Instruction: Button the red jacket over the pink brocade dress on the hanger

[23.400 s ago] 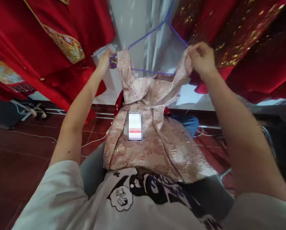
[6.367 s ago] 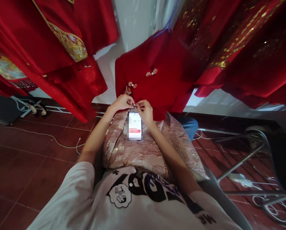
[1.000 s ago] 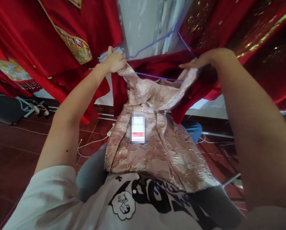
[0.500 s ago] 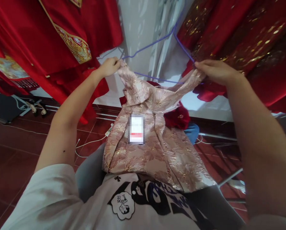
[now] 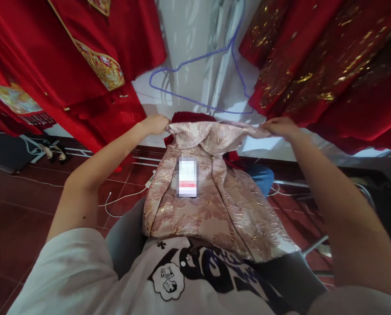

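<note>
A pink brocade garment [image 5: 208,214] with gold threads lies across my lap, its upper part pulled out away from me. My left hand [image 5: 158,124] pinches one upper corner of it. Opposite, my right hand [image 5: 279,127] grips the other upper corner, so the edge is stretched nearly straight between them. On the garment rests a phone [image 5: 187,177] with a lit, blurred screen. Beyond my hands hangs a purple hanger [image 5: 198,105] with nothing on it, apart from the cloth. Dark red fabric [image 5: 193,117] shows just behind the stretched edge.
Red embroidered garments [image 5: 110,39] hang at the left, and red ones with gold sequins [image 5: 300,65] at the right. A white cable [image 5: 108,210] runs over the tiled floor [image 5: 28,214]. Something blue [image 5: 263,177] sits behind the garment, near metal rack bars.
Both hands have come lower, bringing the garment's upper edge down and pulling it straighter. The purple hanger now hangs clear of the cloth and has shifted left.
</note>
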A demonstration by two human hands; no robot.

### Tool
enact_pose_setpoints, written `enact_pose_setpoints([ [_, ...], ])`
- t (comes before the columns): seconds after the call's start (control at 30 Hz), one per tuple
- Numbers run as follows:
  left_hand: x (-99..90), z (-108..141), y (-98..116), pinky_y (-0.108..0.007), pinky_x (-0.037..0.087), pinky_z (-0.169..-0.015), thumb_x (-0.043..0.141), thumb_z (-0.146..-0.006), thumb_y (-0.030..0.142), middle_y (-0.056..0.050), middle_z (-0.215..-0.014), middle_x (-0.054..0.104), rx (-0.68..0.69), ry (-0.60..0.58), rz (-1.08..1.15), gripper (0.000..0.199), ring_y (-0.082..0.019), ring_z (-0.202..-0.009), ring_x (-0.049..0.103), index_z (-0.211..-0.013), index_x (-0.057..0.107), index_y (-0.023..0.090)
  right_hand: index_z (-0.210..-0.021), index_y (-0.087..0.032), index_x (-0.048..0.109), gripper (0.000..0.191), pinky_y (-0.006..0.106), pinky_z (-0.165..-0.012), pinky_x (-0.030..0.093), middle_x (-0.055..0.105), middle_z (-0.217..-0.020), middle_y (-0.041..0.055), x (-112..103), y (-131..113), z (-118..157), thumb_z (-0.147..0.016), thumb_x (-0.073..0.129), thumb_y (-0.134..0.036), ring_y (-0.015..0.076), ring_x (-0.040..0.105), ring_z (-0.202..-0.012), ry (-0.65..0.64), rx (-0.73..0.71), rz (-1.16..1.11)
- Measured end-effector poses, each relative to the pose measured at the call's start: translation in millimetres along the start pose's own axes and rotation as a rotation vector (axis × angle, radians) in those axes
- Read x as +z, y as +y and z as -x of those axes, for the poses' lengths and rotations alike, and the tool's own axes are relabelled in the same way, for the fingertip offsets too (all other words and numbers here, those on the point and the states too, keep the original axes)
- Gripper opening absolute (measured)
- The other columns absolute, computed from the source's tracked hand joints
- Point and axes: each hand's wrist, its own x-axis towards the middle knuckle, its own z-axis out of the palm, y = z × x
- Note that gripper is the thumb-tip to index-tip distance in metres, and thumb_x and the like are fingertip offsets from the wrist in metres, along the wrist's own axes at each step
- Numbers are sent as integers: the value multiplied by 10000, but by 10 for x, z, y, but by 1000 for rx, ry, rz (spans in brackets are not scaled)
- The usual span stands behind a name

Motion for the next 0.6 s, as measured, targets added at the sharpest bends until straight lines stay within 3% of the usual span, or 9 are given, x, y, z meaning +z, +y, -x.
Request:
enact_pose_setpoints([
  [0.1, -78, -47, 404, -373, 562, -894, 561, -942, 171, -137, -958, 792, 177, 24, -20, 292, -298, -1007, 757, -1054, 829, 196, -680, -218, 602, 333, 331, -706, 446, 587, -583, 31, 82, -102, 164, -946, 768, -104, 135, 522, -562, -195, 212, 43],
  [0.17, -163, -172, 646, -396, 568, -964, 540, -970, 157, -164, -1091, 780, 250, 79, 35, 311, -311, -1086, 747, -1101, 822, 176, -711, -232, 574, 333, 347, -734, 442, 618, -627, 39, 109, -211, 221, -983, 732, -122, 148, 531, -573, -228, 174, 85],
  [0.27, -270, -478, 918, -452, 523, -1137, 554, -1011, 202, -181, -1286, 739, 340, 178, 174, 308, -336, -1252, 689, -1187, 804, 162, -787, -242, 575, 271, 378, -790, 434, 734, -836, 90, 101, -393, 261, -987, 752, -195, 184, 576, -669, -128, 54, 198],
  [0.37, -302, -807, 1095, -572, 349, -1307, 603, -1005, 239, -170, -1560, 613, 320, 242, 240, 303, -390, -1514, 491, -1213, 808, 160, -827, -232, 605, 218, 378, -830, 454, 783, -1005, 123, 81, -571, 285, -961, 775, -217, 233, 659, -830, -24, -77, 205],
  [0.47, -261, -1025, 1205, -622, 232, -1354, 633, -977, 231, -134, -1706, 478, 198, 188, 230, 272, -397, -1629, 326, -1144, 838, 164, -837, -209, 647, 145, 360, -855, 508, 788, -976, 114, 114, -713, 275, -945, 744, -202, 257, 713, -928, -10, -235, 19],
  [0.6, -142, -1080, 1227, -659, 226, -1337, 585, -1003, 240, -122, -1765, 384, 161, 124, 263, 299, -414, -1646, 282, -1122, 845, 154, -882, -232, 708, 71, 415, -936, 556, 800, -1039, 95, 168, -815, 200, -946, 729, -256, 288, 718, -1007, 111, -343, -157],
])
